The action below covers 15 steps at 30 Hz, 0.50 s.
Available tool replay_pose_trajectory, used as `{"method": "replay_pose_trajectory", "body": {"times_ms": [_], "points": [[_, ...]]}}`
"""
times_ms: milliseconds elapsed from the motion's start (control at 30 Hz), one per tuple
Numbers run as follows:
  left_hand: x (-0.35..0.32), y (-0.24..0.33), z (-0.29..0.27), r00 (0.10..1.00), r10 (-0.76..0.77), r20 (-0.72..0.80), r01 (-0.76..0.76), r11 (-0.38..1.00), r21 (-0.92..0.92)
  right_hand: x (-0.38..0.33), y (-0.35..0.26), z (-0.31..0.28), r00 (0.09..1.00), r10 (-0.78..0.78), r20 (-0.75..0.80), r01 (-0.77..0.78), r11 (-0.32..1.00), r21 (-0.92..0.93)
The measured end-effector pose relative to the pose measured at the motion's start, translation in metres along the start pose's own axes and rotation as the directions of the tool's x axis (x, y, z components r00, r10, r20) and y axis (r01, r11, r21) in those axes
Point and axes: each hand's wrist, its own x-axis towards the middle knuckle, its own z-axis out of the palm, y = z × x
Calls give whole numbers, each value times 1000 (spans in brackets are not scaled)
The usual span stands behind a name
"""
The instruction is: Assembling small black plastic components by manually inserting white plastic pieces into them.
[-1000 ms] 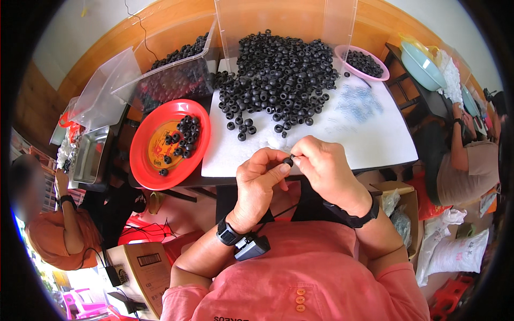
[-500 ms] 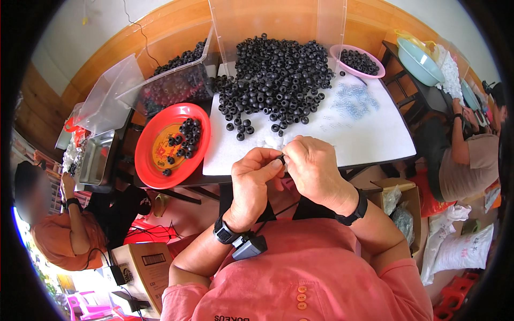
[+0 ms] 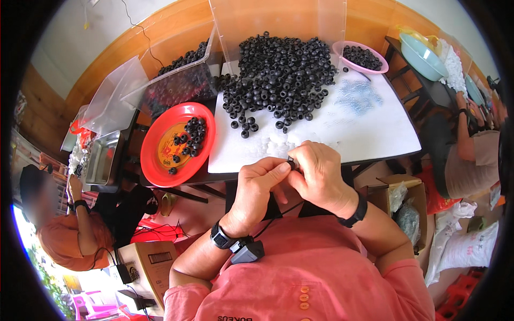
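In front of my chest, at the table's near edge, both hands meet. My left hand (image 3: 258,184) is closed, its thumb and forefinger pinching a small black ring-like piece (image 3: 292,165). Against the same piece, the fingers of my right hand (image 3: 320,174) are bent and pressed; its fingertips are partly hidden. A tiny thin edge shows at the piece's top, too small to name. Beyond my hands, a big heap of black ball-shaped pieces with holes (image 3: 284,75) lies on the white table top (image 3: 321,144). Small white bits (image 3: 270,147) lie just past my fingers.
Left stands a red plate (image 3: 152,171) with several black pieces, behind it a clear bin (image 3: 176,85) of more. At right are thin bluish bits (image 3: 357,99) and a pink bowl (image 3: 383,67). A co-worker (image 3: 75,235) sits left, another (image 3: 476,160) right. An open carton (image 3: 412,184) stands lower right.
My right hand has turned slightly, its fingers now bent closer round the black piece. Both hands stay together near the table edge. The whole view has shifted a little.
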Motion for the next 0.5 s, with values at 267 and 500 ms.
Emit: {"method": "replay_pose_trajectory", "body": {"times_ms": [267, 500], "points": [[-10, 2, -16, 985, -59, 160, 73, 994, -77, -1, -14, -3, 994, -103, 47, 99, 992, 76], [-15, 16, -15, 1000, 15, -14, -15, 1000, 17, 6, -18, 13, 998, -68, 1, 68, 998, -13]]}}
